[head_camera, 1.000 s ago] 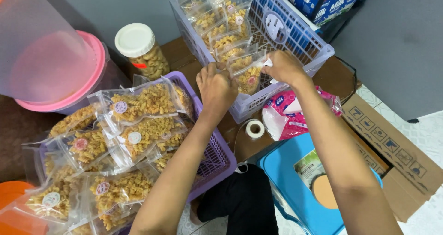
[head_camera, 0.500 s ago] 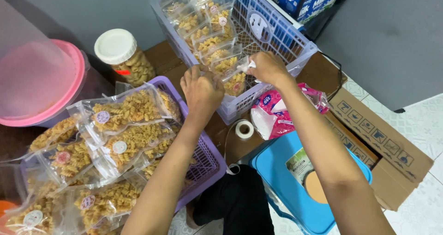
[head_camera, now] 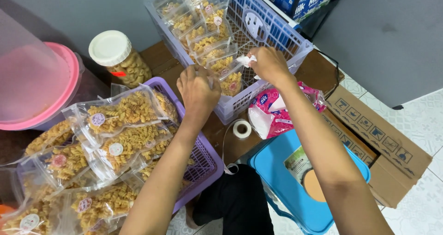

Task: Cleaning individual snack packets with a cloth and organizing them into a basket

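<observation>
Over the lavender crate [head_camera: 281, 55] at the far side, the left hand [head_camera: 199, 91] and right hand [head_camera: 268, 64] pinched closed on a clear snack bag [head_camera: 228, 75] standing at the crate's near end, the right also nipping a white scrap [head_camera: 243, 60].

Two hands in view: left hand [head_camera: 199, 91], right hand [head_camera: 269, 65]. Two baskets: one purple basket [head_camera: 206, 161], one pale blue basket [head_camera: 277, 32]. One lidded snack jar [head_camera: 119, 58]. One tape roll [head_camera: 242, 129]. One cardboard box [head_camera: 383, 147]. One blue plastic lid [head_camera: 281, 175]. Snack bags too overlapped to count.
</observation>
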